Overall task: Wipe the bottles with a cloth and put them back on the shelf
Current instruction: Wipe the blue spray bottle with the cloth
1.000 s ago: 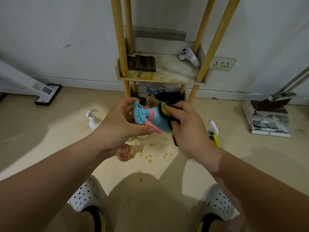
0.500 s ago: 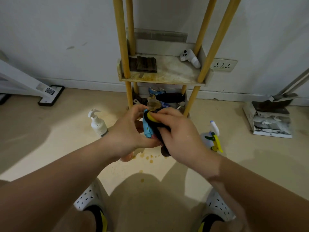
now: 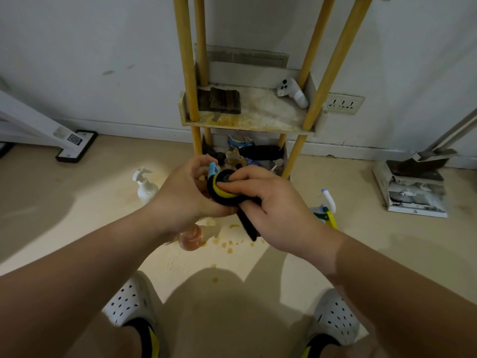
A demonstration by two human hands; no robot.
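Hands meet at the centre of the frame, in front of the wooden shelf (image 3: 247,123). My left hand (image 3: 191,195) curls round a blue bottle (image 3: 213,169). Only a sliver of its light-blue plastic shows above my fingers, and the rest is hidden between my palms. My right hand (image 3: 273,205) grips a black-and-yellow cloth (image 3: 224,196) and presses it against the bottle, with a black tail of fabric hanging below my knuckles. The two hands touch, clamping bottle and cloth between them above the floor (image 3: 77,202), just in front of the shelf's lower tier.

On the floor, a white pump bottle (image 3: 145,186) stands to the left of my left hand. A peach-coloured bottle (image 3: 191,237) lies beneath my left wrist, and a spray bottle (image 3: 326,209) with a yellow trigger sits to the right of my right hand. Orange-brown spots (image 3: 228,250) mark the floor below my hands.

On the stained tier in the upper centre, a dark folded cloth (image 3: 223,100) lies at left and a white controller (image 3: 293,93) at right. My white clogs (image 3: 129,301) show near the bottom edge.
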